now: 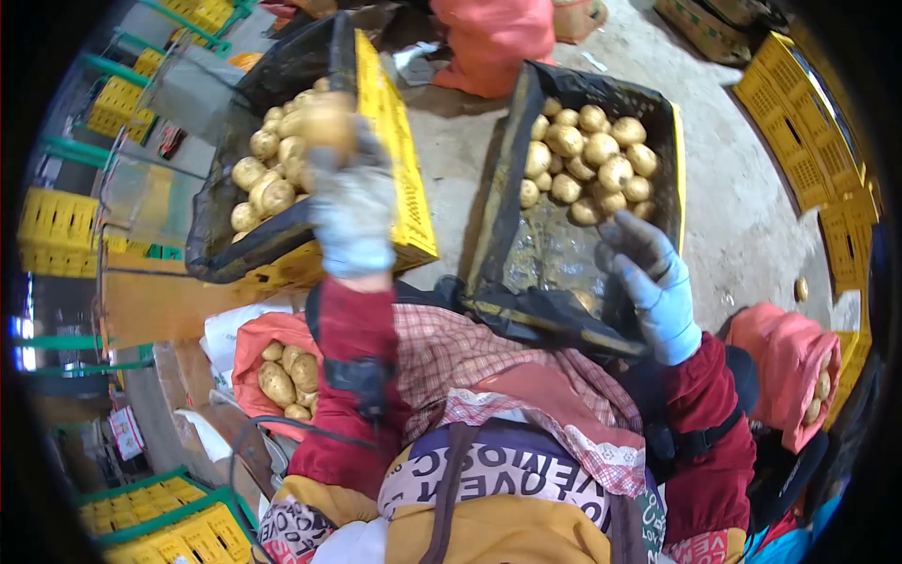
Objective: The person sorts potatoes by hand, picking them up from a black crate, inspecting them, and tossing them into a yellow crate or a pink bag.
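Note:
My left hand (pixel 352 197), in a pale glove and blurred by motion, is closed on a potato (pixel 328 124) at the right edge of the left crate (pixel 218 226). That black-lined yellow crate holds several potatoes (pixel 271 193). My right hand (pixel 653 287), gloved with a dark-stained palm and fingers apart, is over the right side of the second black-lined crate (pixel 507 122). Several potatoes (pixel 601 148) fill the far part of this crate, and its near part shows wet lining with one potato low down. Nothing shows in my right hand.
Open pink sacks with potatoes stand at the lower left (pixel 246 352) and right (pixel 766 362). A full pink sack (pixel 493 42) is beyond the crates. Yellow crates (pixel 794 117) line the right side, and more (pixel 58 230) are at the left. A loose potato (pixel 800 289) lies on the floor.

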